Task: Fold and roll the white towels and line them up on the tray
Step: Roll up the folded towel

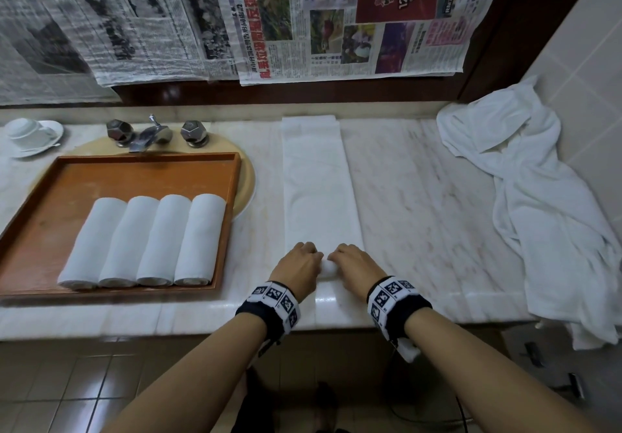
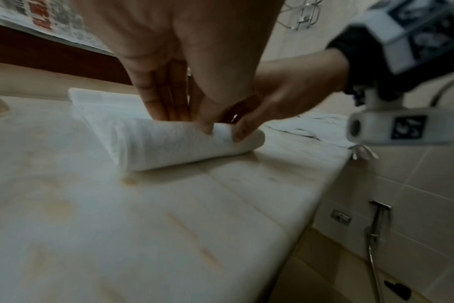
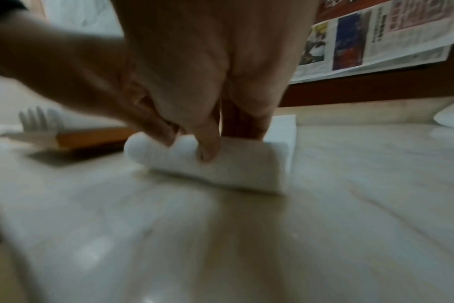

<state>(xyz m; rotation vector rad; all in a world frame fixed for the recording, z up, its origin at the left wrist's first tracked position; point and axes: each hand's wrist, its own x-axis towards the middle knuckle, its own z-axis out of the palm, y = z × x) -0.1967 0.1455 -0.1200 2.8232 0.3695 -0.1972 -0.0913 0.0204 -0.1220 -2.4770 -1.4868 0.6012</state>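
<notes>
Towel (image 1: 316, 177) lay folded into a long strip ahead of both hands, its near end rolled under the curled fingers of the left hand (image 1: 298, 269) and right hand (image 1: 356, 269) (thumbs tucking it tight). Left of them, the tray (image 1: 141, 170) held four finished rolls (image 1: 144, 240).

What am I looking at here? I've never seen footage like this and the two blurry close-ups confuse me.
No machine: a person works with bare hands, wearing three cameras. The wide picture comes from the head; each close-up comes from a wrist camera held by those patterned wristbands, looking along the fingers.

On the marble counter lies a folded towel strip. The left hand and right hand grip its near end, curled into the start of a roll. The right-wrist view shows the same roll.

To the left, a wooden tray holds four rolled towels side by side, over a sink with a faucet. A loose white towel is heaped at the right; newspapers hang behind.
</notes>
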